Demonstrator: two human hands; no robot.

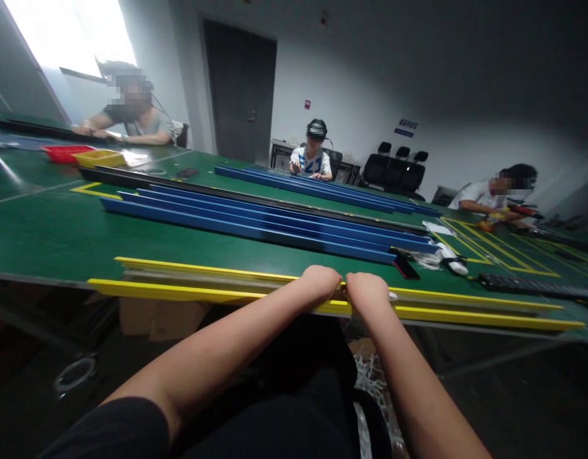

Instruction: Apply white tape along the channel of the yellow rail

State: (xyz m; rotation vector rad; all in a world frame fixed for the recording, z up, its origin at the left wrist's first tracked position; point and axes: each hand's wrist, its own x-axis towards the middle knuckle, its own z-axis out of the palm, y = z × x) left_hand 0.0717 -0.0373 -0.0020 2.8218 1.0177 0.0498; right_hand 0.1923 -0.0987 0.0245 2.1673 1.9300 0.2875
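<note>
Two long yellow strips [188,292] lie parallel along the near edge of the green surface [50,239]. Left hand [321,282] and right hand [369,292] meet over their middle, covering that section; the fingers are curled inward and mostly hidden, so whether they grip cannot be told. Blue rails [217,226] lie beyond, a black rail [227,195] behind them. A phone [407,265] lies by their right ends. Red tray [67,153] and yellow tray [100,159] stand toward the far left corner.
</note>
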